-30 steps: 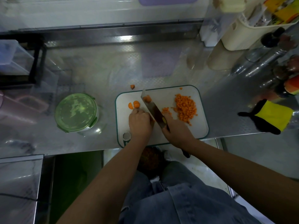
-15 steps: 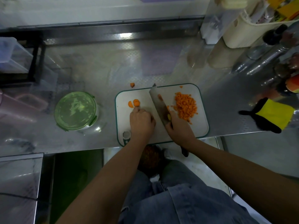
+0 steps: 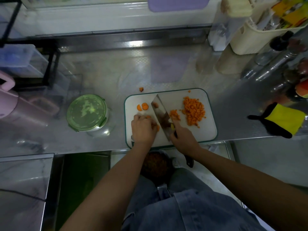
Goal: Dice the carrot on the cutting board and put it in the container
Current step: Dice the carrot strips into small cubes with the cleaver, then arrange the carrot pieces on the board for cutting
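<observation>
Carrot bits (image 3: 148, 116) sit pinned under your curled left hand (image 3: 144, 129), just left of the knife (image 3: 160, 114) your right hand (image 3: 183, 139) grips, blade running diagonally away from you.

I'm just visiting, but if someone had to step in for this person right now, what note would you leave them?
Left hand: fingers curled over an uncut carrot piece on the white, green-rimmed cutting board.
Right hand: grip on the steel cleaver, blade angled across the board.
Done: orange diced carrot pile on the board's right side.
Left: dice the two round carrot slices, collect the stray bit from the steel counter, then move everything into the round green-lidded container, lid on, left of the board.
</observation>
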